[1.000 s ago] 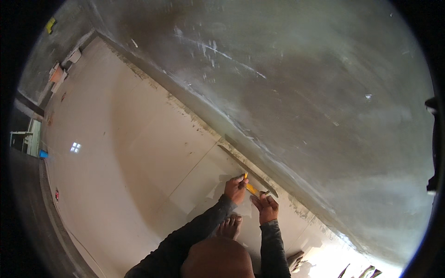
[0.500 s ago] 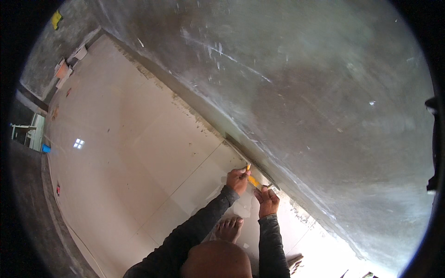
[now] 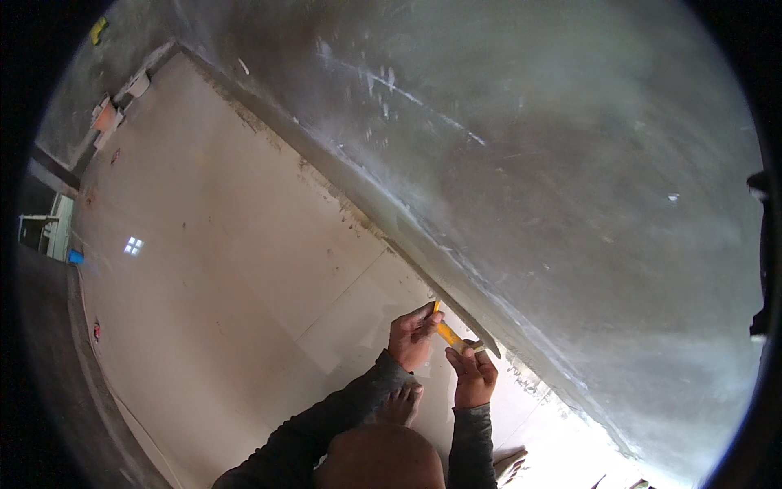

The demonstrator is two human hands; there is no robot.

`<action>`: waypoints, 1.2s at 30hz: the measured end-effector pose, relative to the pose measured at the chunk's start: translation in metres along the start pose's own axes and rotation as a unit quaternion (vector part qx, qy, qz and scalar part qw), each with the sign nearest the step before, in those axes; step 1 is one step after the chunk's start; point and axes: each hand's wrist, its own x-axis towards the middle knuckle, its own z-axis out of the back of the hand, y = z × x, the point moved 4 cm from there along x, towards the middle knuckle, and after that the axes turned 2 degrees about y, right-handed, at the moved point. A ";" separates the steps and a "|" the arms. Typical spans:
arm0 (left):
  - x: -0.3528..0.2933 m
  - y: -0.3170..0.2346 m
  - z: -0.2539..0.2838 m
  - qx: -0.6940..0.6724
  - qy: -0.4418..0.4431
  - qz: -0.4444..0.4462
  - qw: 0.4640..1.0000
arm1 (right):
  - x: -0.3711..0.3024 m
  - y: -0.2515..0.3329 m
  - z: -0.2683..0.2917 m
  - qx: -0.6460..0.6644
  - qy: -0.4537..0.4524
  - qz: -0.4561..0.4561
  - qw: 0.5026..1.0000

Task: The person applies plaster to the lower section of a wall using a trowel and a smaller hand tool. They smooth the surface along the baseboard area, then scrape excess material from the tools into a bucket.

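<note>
Both my hands are on a long, narrow trowel with a yellow handle [image 3: 448, 333]. Its thin grey blade [image 3: 456, 308] lies along the low band at the foot of the wall, above the floor edge. My left hand [image 3: 412, 334] is closed at the far end of the handle, its fingertips against the yellow part. Closer to me, my right hand [image 3: 472, 376] pinches the near end of the handle, beside the blade's rounded tip. Parts of the handle are hidden behind my fingers.
A grey plastered wall [image 3: 570, 163] rises on the right. Pale floor tiles [image 3: 244, 220] spread to the left, with crumbs along the wall. My bare foot [image 3: 399, 403] is below my left hand. An orange container [image 3: 103, 116] and a blue container [image 3: 76, 257] stand far left.
Both hands and the trowel have shifted slightly nearer to me. The blade now shows more fully along the wall's foot. The view has tilted a little.
</note>
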 end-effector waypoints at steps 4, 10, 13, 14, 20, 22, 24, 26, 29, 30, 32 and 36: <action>-0.003 0.038 0.006 -0.254 -0.073 0.128 0.956 | 0.007 -0.027 -0.003 0.000 -0.005 -0.028 1.000; 0.018 0.038 0.015 -0.411 -0.207 0.076 0.884 | 0.015 -0.048 -0.027 -0.087 0.057 -0.011 0.994; 0.032 0.028 0.024 -0.394 -0.255 0.065 0.881 | 0.019 -0.048 -0.038 -0.242 0.115 0.053 0.962; 0.037 0.026 0.029 -0.391 -0.267 0.063 0.879 | 0.019 -0.051 -0.039 -0.196 0.133 0.014 0.971; 0.059 0.019 0.062 -0.356 -0.341 0.074 0.867 | 0.013 -0.052 -0.022 -0.146 0.155 -0.099 0.972; 0.062 0.018 0.072 -0.341 -0.349 0.063 0.871 | 0.012 -0.052 -0.014 -0.151 0.132 -0.107 0.974; 0.068 0.019 0.078 -0.335 -0.347 0.062 0.874 | 0.012 -0.052 -0.006 -0.157 0.110 -0.112 0.975; 0.073 0.021 0.083 -0.326 -0.345 0.060 0.878 | 0.014 -0.050 0.001 -0.158 0.100 -0.102 0.977; 0.081 0.026 0.088 -0.320 -0.338 0.054 0.884 | 0.016 -0.044 0.009 -0.149 0.079 -0.096 0.981; 0.085 0.028 0.090 -0.320 -0.335 0.049 0.885 | 0.017 -0.041 0.012 -0.148 0.066 -0.094 0.982; 0.093 0.033 0.095 -0.312 -0.329 0.034 0.891 | 0.017 -0.036 0.017 -0.147 0.056 -0.088 0.984; 0.114 0.042 0.107 -0.282 -0.332 0.001 0.900 | 0.017 -0.031 0.026 -0.142 0.042 -0.088 0.985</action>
